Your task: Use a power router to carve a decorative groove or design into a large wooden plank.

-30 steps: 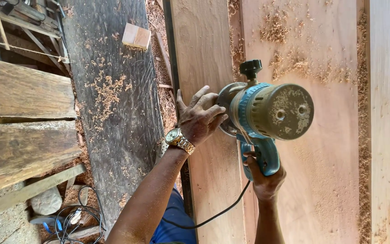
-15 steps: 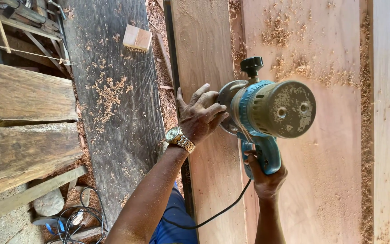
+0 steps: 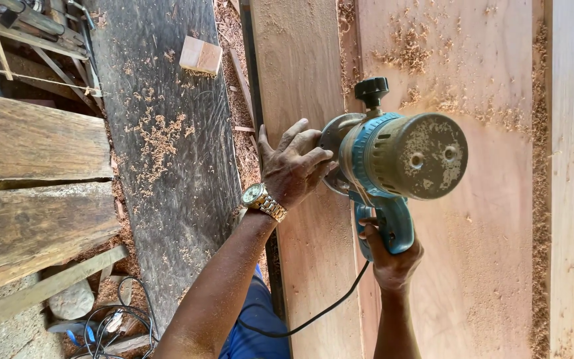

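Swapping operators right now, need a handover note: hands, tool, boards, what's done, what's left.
Left hand: spread flat against the base of the blue power router, steadying it; gold wristwatch on that wrist.
Right hand: closed on the router's blue handle, black cord trailing down from it.
Router sits on the pale wood board, near the step beside the narrower board.
Done: shavings lie scattered on the board ahead of the tool, so some cutting has happened.
Left: cannot tell how much of the edge is cut; the bit is hidden under the tool.
Nearby: small wood block on the dark plank.
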